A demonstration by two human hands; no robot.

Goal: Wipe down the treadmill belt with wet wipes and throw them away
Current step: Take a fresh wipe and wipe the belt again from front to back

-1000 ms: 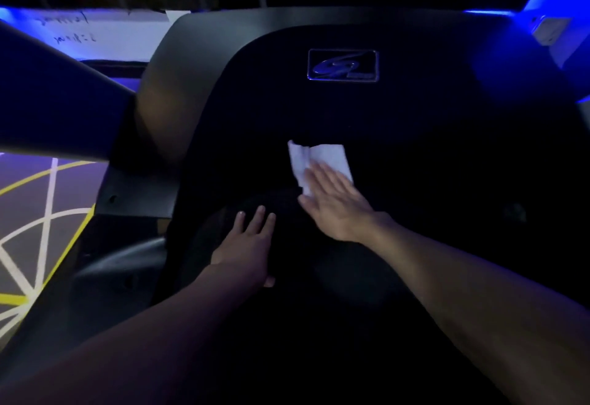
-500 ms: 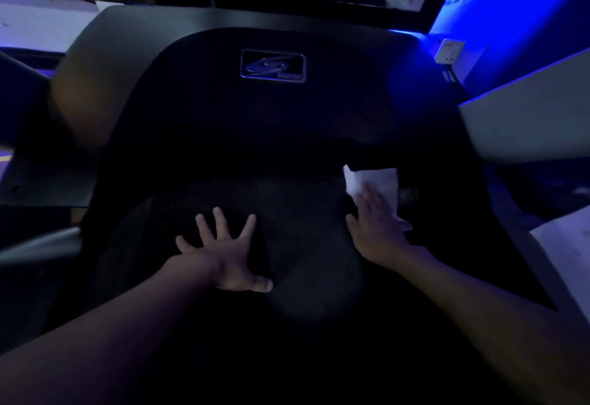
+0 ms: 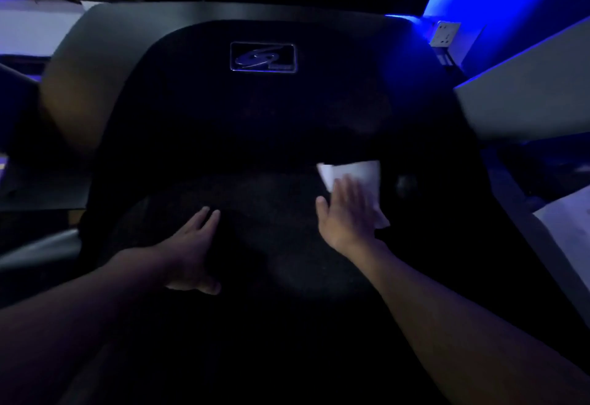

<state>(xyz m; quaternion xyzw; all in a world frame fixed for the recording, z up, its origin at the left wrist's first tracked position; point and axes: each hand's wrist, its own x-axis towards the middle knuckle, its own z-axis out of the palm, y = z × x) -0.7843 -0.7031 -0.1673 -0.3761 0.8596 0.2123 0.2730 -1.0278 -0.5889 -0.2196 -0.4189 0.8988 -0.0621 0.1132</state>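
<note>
Head view, right hand (image 3: 346, 216) flat on wipe (image 3: 357, 173)

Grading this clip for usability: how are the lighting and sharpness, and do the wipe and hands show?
Head view: dim, blue glow at upper right; the black treadmill belt is nearly featureless; the white folded wet wipe is brightest, pressed under the flat right hand; the left hand lies in shadow; soft overall, edges bent by the wide lens.
</note>
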